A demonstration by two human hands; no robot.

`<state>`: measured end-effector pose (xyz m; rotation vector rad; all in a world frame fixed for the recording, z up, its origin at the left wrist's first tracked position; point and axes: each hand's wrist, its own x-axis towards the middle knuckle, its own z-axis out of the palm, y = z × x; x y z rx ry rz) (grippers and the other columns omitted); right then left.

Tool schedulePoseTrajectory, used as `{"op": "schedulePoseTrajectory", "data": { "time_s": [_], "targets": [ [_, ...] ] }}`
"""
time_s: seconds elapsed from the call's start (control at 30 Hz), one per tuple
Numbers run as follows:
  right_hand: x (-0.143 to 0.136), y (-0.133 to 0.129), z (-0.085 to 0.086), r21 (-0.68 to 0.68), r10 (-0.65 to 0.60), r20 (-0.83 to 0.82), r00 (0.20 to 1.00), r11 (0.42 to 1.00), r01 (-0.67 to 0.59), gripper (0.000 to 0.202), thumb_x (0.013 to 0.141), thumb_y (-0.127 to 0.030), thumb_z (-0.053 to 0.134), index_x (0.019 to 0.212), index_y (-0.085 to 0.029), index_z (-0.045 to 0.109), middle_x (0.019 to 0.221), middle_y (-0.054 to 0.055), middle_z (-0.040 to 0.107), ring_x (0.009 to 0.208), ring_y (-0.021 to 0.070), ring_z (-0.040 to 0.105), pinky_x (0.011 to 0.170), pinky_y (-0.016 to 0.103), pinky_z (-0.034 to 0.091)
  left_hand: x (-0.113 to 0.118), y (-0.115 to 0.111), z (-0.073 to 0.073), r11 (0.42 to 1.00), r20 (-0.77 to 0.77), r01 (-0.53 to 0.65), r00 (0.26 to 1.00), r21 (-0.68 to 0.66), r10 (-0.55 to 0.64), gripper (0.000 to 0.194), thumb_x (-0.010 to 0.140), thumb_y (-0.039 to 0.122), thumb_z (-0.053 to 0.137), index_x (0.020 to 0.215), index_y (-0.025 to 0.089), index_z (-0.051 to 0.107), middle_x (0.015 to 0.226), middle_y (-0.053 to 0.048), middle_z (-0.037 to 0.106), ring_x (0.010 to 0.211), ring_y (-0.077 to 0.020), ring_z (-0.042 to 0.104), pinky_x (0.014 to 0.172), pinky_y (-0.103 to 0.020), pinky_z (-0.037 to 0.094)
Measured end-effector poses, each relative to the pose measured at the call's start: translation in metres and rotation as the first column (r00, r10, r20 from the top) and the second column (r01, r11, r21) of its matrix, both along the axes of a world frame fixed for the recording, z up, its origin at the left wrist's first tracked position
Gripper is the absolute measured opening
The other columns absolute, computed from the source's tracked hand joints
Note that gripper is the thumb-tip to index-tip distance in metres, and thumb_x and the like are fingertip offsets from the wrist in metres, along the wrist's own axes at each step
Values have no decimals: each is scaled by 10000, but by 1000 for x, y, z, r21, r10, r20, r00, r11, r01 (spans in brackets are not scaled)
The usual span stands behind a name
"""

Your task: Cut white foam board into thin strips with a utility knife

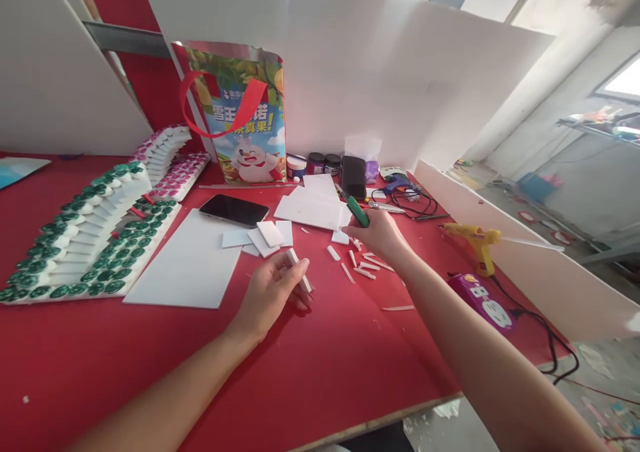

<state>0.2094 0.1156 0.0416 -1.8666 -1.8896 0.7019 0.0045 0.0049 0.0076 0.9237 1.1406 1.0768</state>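
Observation:
My left hand (273, 289) pinches a small white strip (299, 272) above the red table (300, 372), just in front of a few small white boards (270, 234). My right hand (377, 232) is closed around a green-handled tool (357, 211); its working end is hidden. Several white offcuts (364, 265) lie between and to the right of the hands. Behind my right hand are larger white sheets (313, 207). A big white board (187, 262) lies flat at the left, with a black phone (234, 209) at its top edge.
Green and pink decorated white pieces (115, 239) stand at the left. A colourful bag (245, 119) and paint jars (316, 163) are at the back. On the right are a yellow glue gun (475, 241), a purple power strip (481, 300) and cables. The table's front edge is near.

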Motion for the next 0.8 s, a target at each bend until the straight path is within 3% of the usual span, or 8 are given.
{"op": "schedulePoseTrajectory", "data": {
  "time_s": [0.13, 0.23, 0.3, 0.4, 0.53, 0.7, 0.77, 0.8],
  "targets": [
    [-10, -13, -4, 11, -7, 289, 957, 1000, 4, 368, 793, -559, 626, 794, -193, 585, 759, 70, 657, 743, 230, 624, 575, 284, 394, 1, 0, -2, 1000, -28, 25, 999, 18, -24, 370, 824, 534, 664, 773, 183, 559, 655, -44, 702, 527, -154, 647, 500, -243, 532],
    [-25, -17, -10, 36, -23, 435, 900, 999, 8, 571, 812, -680, 550, 1008, -144, 581, 920, 159, 682, 873, 311, 660, 633, 331, 434, 1, -1, -2, 999, -53, 42, 998, 26, -41, 371, 821, 543, 662, 794, 183, 578, 662, -48, 704, 537, -157, 649, 506, -244, 533],
    [-31, -18, -14, 51, -27, 494, 869, 999, 2, 608, 829, -647, 552, 1119, -113, 548, 1015, 203, 671, 907, 342, 671, 658, 353, 451, 0, -1, -2, 999, -50, 45, 998, 25, -44, 374, 816, 547, 665, 786, 185, 579, 664, -48, 704, 535, -158, 650, 504, -245, 531],
    [-31, -16, -15, 19, -32, 533, 846, 999, 26, 478, 868, -471, 553, 1163, -96, 531, 1069, 222, 661, 935, 343, 677, 683, 358, 460, -1, -1, -2, 999, -33, 43, 999, 23, -42, 375, 812, 547, 668, 776, 188, 569, 667, -46, 705, 528, -160, 652, 499, -245, 526],
    [-12, -15, -2, -71, -46, 547, 836, 992, 101, 458, 795, -365, 627, 1159, -100, 543, 1101, 208, 660, 1016, 329, 650, 695, 331, 450, -1, -1, -3, 998, -37, 62, 997, 32, -60, 367, 823, 545, 659, 782, 190, 573, 654, -37, 697, 532, -153, 645, 504, -240, 526],
    [25, -20, 26, -42, -102, 574, 812, 987, 154, 215, 735, -358, 619, 834, -166, 607, 923, 136, 647, 828, 270, 621, 564, 308, 360, -2, 1, -2, 999, 1, 46, 999, 14, -46, 365, 827, 539, 661, 784, 188, 574, 678, -35, 703, 536, -153, 650, 499, -239, 521],
    [34, -27, 38, -4, -146, 458, 877, 986, 167, 197, 705, -362, 647, 723, -189, 556, 747, 66, 576, 675, 202, 546, 521, 289, 309, -3, 2, -1, 999, 39, 35, 999, 3, -35, 358, 830, 535, 662, 823, 183, 595, 698, -38, 707, 561, -167, 667, 510, -251, 529],
    [34, -31, 43, -41, -127, 303, 944, 988, 146, 204, 700, -365, 652, 707, -199, 534, 644, 17, 506, 584, 159, 475, 497, 276, 278, -3, 3, 0, 1000, 61, 28, 998, 3, -29, 357, 831, 532, 662, 853, 180, 609, 715, -42, 712, 588, -177, 681, 531, -262, 540]
  ]
}}
